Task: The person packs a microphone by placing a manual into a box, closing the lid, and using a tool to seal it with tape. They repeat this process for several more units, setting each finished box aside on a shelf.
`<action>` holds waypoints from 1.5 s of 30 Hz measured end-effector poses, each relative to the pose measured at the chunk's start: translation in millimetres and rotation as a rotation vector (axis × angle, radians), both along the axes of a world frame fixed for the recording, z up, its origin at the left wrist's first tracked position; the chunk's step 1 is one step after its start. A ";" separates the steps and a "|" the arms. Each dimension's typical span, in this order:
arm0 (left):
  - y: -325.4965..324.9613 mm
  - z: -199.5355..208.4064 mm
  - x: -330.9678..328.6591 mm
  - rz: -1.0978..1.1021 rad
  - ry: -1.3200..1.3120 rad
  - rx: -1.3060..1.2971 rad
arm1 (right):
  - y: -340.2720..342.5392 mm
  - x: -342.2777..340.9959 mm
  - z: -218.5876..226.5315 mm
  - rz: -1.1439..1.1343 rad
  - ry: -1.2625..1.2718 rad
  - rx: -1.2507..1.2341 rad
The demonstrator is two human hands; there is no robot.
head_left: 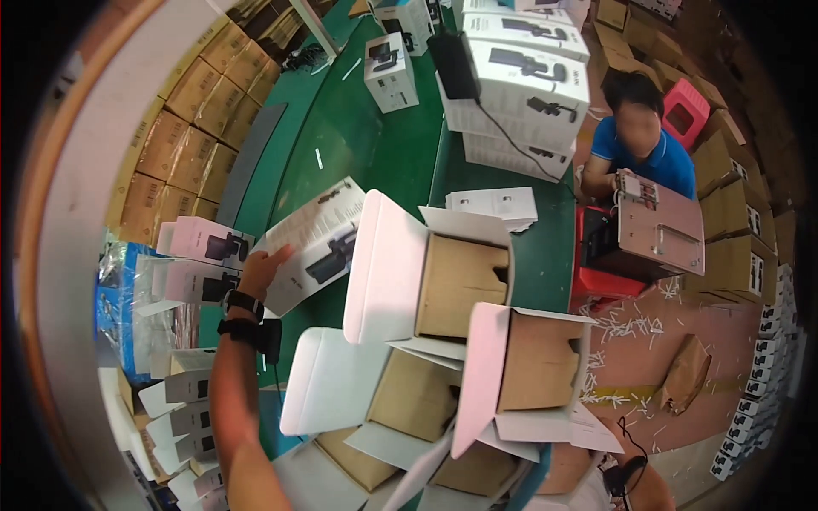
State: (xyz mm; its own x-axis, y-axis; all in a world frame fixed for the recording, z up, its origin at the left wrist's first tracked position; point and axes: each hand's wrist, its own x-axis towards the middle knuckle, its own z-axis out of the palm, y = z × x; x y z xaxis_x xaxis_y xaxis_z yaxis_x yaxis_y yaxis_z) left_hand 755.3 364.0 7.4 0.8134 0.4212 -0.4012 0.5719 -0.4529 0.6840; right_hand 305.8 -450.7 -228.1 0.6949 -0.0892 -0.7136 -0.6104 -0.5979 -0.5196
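My left hand [266, 269] holds the left edge of a white printed box [311, 243], with a finger laid over its face. The box lies at an angle above the green table [375, 157] and shows a picture of a dark device. Close to its right stand several open white boxes [385, 271] with lids raised and brown cardboard inserts [464, 288] inside. At the lower right, my right forearm [649, 494] reaches in beside the nearest open boxes. A dark band and cable are at its wrist; the fingers are hidden behind the flaps.
White flat sheets [494, 204] lie beyond the open boxes. Closed printed boxes [528, 85] are stacked at the far side, and more white boxes [200, 238] stand at left. Across the table, a person in a blue shirt [673, 157] handles a pinkish machine [660, 230]. Paper strips litter the floor.
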 end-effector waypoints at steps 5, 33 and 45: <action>-11.2 57.7 -49.4 -0.263 -0.208 0.624 | 37.8 69.5 34.9 0.057 0.006 -0.009; -314.9 224.2 -10.4 -1.330 -0.998 1.352 | 251.5 467.3 353.4 -0.092 -0.862 0.450; -424.5 212.5 -39.8 -1.407 -1.142 1.249 | 143.4 380.3 338.0 -0.160 -1.370 0.260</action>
State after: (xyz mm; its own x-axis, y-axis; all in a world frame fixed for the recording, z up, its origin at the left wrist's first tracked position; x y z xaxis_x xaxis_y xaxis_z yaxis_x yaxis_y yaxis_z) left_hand 715.5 -60.4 219.9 0.3568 -0.8964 0.2628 -0.7474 -0.4427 -0.4954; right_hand 686.1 -307.3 109.9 0.8384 -0.2040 0.5054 0.4131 -0.3670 -0.8334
